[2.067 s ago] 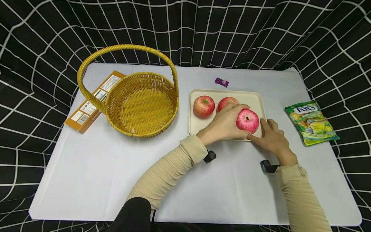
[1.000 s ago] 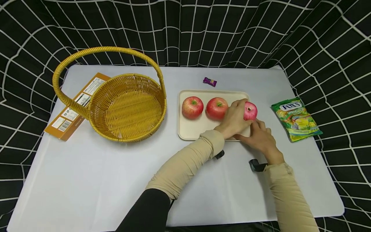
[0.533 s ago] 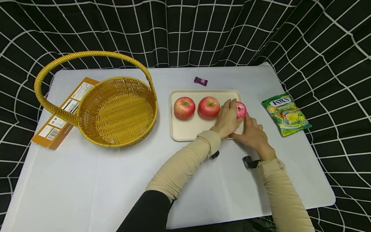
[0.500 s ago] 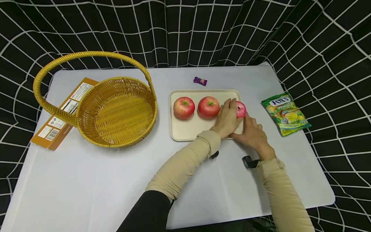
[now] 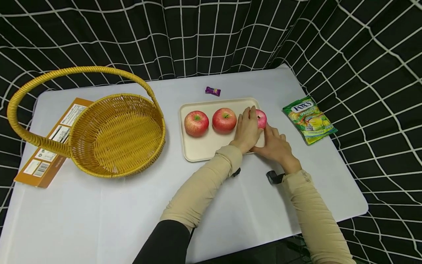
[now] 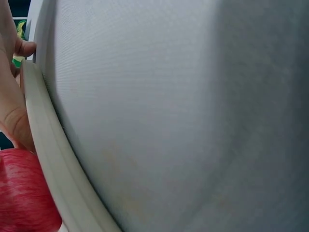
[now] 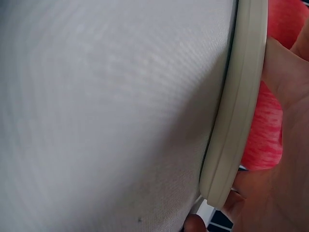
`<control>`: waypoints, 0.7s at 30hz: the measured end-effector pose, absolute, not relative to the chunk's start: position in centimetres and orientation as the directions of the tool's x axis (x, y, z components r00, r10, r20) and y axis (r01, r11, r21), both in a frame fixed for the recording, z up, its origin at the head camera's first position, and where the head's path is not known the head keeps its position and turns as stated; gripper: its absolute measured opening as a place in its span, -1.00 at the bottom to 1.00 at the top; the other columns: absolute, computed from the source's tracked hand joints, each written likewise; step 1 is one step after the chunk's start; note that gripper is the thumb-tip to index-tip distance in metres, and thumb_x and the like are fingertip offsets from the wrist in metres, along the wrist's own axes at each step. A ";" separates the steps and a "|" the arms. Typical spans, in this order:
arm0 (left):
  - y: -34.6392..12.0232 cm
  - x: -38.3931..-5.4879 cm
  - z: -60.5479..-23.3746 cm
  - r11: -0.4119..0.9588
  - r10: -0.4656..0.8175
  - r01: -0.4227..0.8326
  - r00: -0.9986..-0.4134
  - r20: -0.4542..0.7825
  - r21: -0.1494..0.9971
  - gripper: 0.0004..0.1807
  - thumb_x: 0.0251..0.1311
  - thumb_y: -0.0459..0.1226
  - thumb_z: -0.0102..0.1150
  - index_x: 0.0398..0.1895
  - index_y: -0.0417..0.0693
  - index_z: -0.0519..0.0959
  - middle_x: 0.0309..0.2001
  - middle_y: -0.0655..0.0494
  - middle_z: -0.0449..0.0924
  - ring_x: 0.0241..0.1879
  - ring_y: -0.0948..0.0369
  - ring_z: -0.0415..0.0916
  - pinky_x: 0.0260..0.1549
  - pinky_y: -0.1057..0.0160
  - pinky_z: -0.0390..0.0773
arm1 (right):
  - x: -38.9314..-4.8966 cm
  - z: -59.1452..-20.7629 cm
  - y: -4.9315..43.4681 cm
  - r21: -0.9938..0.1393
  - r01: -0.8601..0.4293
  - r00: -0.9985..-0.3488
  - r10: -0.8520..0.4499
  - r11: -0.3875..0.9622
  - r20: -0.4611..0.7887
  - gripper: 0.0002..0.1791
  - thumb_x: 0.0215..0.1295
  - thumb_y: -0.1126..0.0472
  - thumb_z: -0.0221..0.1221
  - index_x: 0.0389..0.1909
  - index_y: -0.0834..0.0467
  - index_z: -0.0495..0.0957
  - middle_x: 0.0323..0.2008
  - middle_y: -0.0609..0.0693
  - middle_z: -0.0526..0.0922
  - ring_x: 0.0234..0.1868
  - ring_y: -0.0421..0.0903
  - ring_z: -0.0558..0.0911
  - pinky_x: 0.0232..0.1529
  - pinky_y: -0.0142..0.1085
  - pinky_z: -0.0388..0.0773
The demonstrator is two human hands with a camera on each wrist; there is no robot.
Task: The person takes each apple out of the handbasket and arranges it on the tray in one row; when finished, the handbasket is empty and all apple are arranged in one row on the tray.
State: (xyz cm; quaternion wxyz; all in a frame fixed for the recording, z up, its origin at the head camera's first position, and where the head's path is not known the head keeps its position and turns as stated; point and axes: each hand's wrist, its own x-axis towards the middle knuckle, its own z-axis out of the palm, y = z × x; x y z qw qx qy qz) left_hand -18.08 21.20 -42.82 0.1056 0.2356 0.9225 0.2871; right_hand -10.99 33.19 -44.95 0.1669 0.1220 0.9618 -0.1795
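Note:
A cream rectangular tray (image 5: 197, 152) bears two red apples, one at its left (image 5: 196, 124) and one in the middle (image 5: 224, 120). At its right end, my left hand (image 5: 246, 130) holds a pink-red apple (image 5: 261, 119) from the left, fingers over its far side. That apple (image 6: 24, 193) shows right behind the tray wall in the left wrist view. My right hand (image 5: 276, 146) grips the tray's near right corner, thumb along the front edge and fingers round the right side. In the right wrist view its fingertips lie beside the tray corner (image 7: 219, 186).
A yellow wicker basket (image 5: 126, 143) with a tall handle stands at left, beside an orange box (image 5: 49, 154). A purple-wrapped sweet (image 5: 213, 91) lies behind the tray. A green-yellow Fox's candy bag (image 5: 310, 120) lies at right. Dark gridded cloth (image 5: 201, 36) surrounds the white table.
The pink-red apple has come down from above the tray to its right end, with my left hand round it. The head view has turned right, so everything sits further left.

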 end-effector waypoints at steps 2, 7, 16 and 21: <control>20.7 -18.2 -42.8 0.726 0.489 0.367 -0.870 -0.062 0.581 -0.10 0.35 -0.14 0.33 0.61 -0.20 0.09 0.57 -0.15 0.21 0.51 -0.09 0.32 0.57 0.13 0.27 | -11.3 -45.0 32.8 -0.308 0.288 -0.915 0.165 0.907 -0.368 0.31 0.19 -0.40 0.24 0.69 0.13 -0.29 0.58 0.34 0.07 0.34 0.48 0.30 0.19 0.39 0.43; 19.8 -18.2 -42.3 0.711 0.511 0.380 -0.858 -0.062 0.592 -0.05 0.34 -0.13 0.35 0.63 -0.22 0.04 0.62 -0.20 0.11 0.58 -0.16 0.19 0.63 0.07 0.14 | -11.6 -44.9 32.3 -0.321 0.290 -0.910 0.156 0.901 -0.383 0.33 0.18 -0.39 0.28 0.69 0.09 -0.31 0.59 0.34 0.05 0.32 0.48 0.28 0.17 0.38 0.43; 18.4 -17.4 -40.0 0.688 0.578 0.470 -0.816 -0.026 0.554 -0.07 0.35 -0.13 0.33 0.65 -0.12 0.05 0.65 -0.13 0.06 0.60 -0.18 0.14 0.54 -0.01 0.33 | -11.6 -44.7 32.6 -0.318 0.291 -0.905 0.152 0.902 -0.397 0.37 0.16 -0.40 0.28 0.68 0.16 -0.34 0.57 0.41 0.03 0.31 0.54 0.26 0.13 0.42 0.42; 16.7 -16.4 -39.1 0.667 0.635 0.548 -0.773 0.000 0.505 -0.11 0.35 -0.10 0.32 0.64 -0.06 0.11 0.65 -0.07 0.10 0.61 -0.18 0.14 0.47 0.03 0.42 | -11.3 -44.9 33.0 -0.311 0.289 -0.903 0.149 0.905 -0.404 0.33 0.20 -0.38 0.24 0.68 0.16 -0.35 0.55 0.46 0.02 0.29 0.58 0.25 0.04 0.45 0.43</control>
